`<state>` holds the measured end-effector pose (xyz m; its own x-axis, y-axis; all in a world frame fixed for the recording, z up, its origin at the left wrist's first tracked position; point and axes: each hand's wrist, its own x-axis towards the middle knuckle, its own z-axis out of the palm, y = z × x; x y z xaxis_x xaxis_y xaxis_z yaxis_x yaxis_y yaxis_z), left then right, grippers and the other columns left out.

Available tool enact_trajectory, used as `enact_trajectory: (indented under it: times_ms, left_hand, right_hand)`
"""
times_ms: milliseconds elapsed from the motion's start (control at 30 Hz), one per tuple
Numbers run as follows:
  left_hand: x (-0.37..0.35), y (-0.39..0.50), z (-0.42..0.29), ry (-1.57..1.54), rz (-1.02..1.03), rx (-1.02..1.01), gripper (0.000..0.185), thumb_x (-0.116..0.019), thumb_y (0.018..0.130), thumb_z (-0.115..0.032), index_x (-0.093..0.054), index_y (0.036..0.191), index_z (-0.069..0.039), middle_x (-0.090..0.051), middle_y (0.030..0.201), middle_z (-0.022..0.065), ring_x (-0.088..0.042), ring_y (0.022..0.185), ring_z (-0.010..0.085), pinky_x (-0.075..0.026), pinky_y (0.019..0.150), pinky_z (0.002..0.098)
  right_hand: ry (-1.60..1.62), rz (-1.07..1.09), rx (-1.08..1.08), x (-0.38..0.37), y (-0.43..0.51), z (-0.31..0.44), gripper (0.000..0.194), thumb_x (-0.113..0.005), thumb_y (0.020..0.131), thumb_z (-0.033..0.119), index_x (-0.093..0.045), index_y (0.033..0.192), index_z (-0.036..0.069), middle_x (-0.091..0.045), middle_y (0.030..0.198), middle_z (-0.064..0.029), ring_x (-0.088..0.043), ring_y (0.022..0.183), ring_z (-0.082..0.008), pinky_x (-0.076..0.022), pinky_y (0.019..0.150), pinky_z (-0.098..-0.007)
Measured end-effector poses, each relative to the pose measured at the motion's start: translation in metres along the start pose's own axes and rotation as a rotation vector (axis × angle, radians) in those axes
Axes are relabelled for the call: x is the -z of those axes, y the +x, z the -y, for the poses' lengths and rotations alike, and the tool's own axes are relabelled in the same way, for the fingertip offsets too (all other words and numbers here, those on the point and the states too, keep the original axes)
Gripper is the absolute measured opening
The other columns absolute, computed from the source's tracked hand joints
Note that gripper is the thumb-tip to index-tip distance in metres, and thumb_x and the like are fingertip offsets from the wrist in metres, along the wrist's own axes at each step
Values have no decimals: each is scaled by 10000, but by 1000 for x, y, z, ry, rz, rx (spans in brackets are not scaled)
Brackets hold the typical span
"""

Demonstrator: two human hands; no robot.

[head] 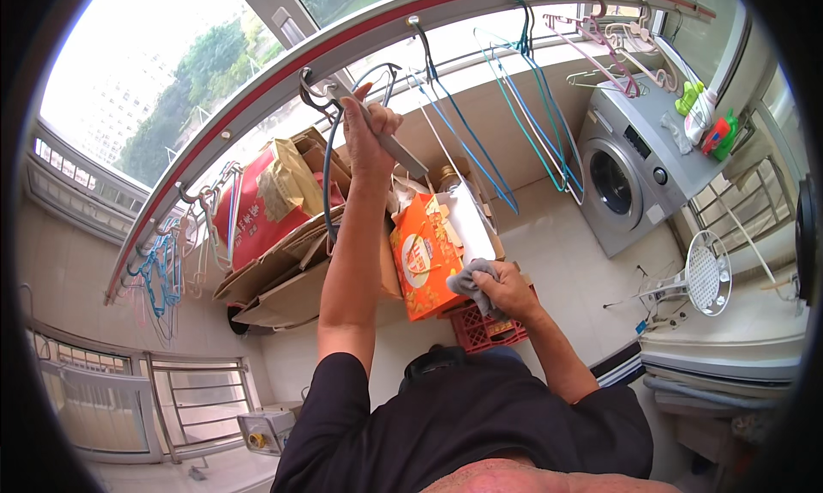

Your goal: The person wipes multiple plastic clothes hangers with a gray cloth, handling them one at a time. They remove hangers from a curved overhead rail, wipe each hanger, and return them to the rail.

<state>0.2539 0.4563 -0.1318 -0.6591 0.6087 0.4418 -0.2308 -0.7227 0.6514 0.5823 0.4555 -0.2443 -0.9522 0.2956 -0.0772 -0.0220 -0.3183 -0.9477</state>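
My left hand (370,133) is raised to the drying rail (257,84), its fingers around a flat grey bar (402,152). The bar slants down to the right, and its upper end is close to the rail. Dark and blue hangers (333,171) hang right beside that hand, partly behind the forearm. A crumpled grey cloth (477,286) is gripped in my right hand (508,290), lower down and in front of my chest. Just beyond the cloth stands an orange printed carton (421,261) with a white panel (472,220) next to it.
Blue and green hangers (540,120) dangle farther along the rail. A grey washing machine (633,171) stands at the right with bottles (704,117) on top. Flattened cardboard (283,300) and a red bag (247,216) are at the left. A red plastic crate (485,329) sits below the carton.
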Motion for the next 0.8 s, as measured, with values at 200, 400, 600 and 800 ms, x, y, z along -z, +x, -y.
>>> enact_trajectory:
  times_ms: [200,400,600,800]
  left_hand:
    - [6,-5,-1,134,25,-89,526,-544,1041,-544,-665,1175,-51,-407,579,-37,-409,540,116,-393,605,318]
    - [8,-9,-2,229,61,-127,553,-538,1038,-543,-662,1157,-17,-375,571,-32,-381,534,115,-360,588,302]
    - [5,-22,10,293,78,-121,531,-528,1062,-500,-667,1136,7,-386,580,-26,-367,529,109,-330,551,283]
    - [-1,-57,21,355,57,-86,523,-531,1079,-473,-691,1133,22,-459,599,-17,-433,537,76,-349,511,250]
  right_hand:
    - [28,17,6,-2,-4,-7,268,-518,1072,190,-678,1061,-25,-638,716,-5,-541,512,-45,-435,490,-203]
    - [47,12,17,-9,-10,-6,241,-513,1061,180,-634,1015,-23,-626,709,0,-524,490,-35,-454,470,-220]
    - [67,24,29,-14,-16,0,261,-503,1075,192,-663,1067,-14,-652,756,-10,-569,550,-52,-475,547,-209]
    - [93,-63,124,-21,-20,5,309,-515,1087,254,-672,1114,-11,-676,801,-29,-607,578,-78,-499,567,-213]
